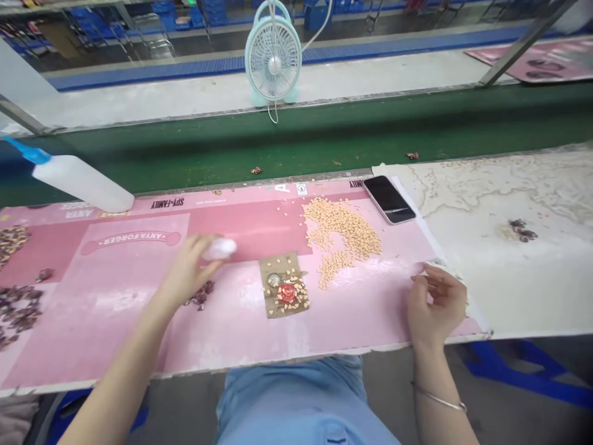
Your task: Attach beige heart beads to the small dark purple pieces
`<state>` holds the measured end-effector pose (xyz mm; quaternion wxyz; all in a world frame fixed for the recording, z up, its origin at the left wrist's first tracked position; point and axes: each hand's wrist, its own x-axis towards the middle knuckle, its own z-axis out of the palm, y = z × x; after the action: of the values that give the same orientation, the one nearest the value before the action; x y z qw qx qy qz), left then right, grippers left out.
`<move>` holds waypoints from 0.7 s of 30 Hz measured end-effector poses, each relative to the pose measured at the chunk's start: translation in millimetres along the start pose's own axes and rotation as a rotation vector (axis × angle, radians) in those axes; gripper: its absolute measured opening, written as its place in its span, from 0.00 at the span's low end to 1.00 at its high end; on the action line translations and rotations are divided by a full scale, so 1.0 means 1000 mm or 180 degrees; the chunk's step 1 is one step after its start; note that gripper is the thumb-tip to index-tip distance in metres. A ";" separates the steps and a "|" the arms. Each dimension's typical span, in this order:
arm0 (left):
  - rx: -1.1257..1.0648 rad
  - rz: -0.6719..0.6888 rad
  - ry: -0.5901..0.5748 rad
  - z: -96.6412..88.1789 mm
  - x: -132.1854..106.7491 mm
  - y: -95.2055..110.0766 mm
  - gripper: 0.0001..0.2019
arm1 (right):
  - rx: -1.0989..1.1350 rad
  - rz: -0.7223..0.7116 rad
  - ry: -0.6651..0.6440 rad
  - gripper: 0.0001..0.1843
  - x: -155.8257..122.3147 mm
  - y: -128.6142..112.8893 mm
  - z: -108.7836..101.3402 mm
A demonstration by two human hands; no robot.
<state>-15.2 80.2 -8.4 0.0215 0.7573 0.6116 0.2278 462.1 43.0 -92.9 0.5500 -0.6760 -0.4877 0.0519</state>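
My left hand reaches over the pink printed mat with its fingers closed on a small white object, blurred by motion. A few dark red pieces lie just under that hand. My right hand rests at the mat's right edge, fingers loosely curled, thumb and fingertips close together; nothing shows in them. Between the hands lies a brown card with a red piece and small beige bits on it. A heap of beige pieces spreads beyond the card.
A black phone lies at the mat's far right corner. A white squeeze bottle with a blue tip lies at far left. Dark red pieces are piled at the left edge. A pale fan stands beyond the green belt.
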 end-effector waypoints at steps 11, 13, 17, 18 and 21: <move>0.0986 0.1587 0.0246 -0.004 -0.025 0.083 0.22 | 0.0173 0.0115 0.0175 0.10 0.001 -0.010 0.002; 0.1025 0.1786 0.0326 -0.007 -0.021 0.088 0.23 | 0.0185 0.0123 0.0200 0.10 0.001 -0.010 0.002; 0.1034 0.2053 0.0428 -0.012 -0.016 0.095 0.22 | 0.0192 0.0129 0.0218 0.10 0.001 -0.012 0.003; 0.1033 0.2089 0.0443 -0.013 -0.015 0.097 0.21 | 0.0190 0.0130 0.0215 0.10 0.001 -0.012 0.003; 0.1031 0.2143 0.0438 -0.014 -0.014 0.098 0.21 | 0.0179 0.0132 0.0203 0.10 0.001 -0.014 0.003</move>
<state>67.4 39.5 29.8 -0.2156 0.8924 0.3566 0.1728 452.8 44.4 -82.7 0.5828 -0.6716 -0.4541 0.0555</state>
